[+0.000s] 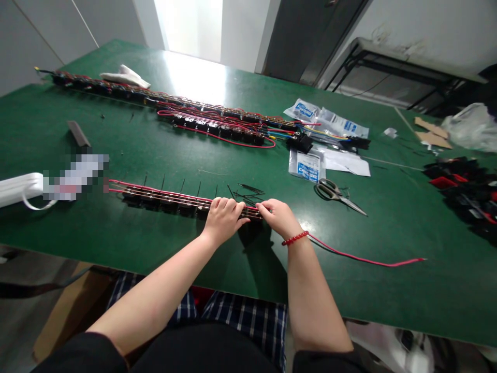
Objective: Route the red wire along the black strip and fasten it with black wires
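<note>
A long strip of black terminal blocks (166, 201), with red and copper-coloured wires running along its top, lies on the green table. Thin black tails, like cable tie ends, stick up along its far side. My left hand (222, 221) is closed around the strip towards its right end, thumb on the near side. At that end my right hand (281, 217) pinches a red wire against the strip; the fingertips partly hide the spot. The loose length of red wire (357, 256) emerges beyond my right wrist and trails rightward across the table.
Behind lie a longer wired strip (128, 93) and a shorter one (217, 127). Scissors (330, 190) and loose black ties (250, 194) are close to my right hand. Plastic packets (306, 165) lie farther back, a black-and-red heap (466, 189) at right, a white object (21, 189) at left.
</note>
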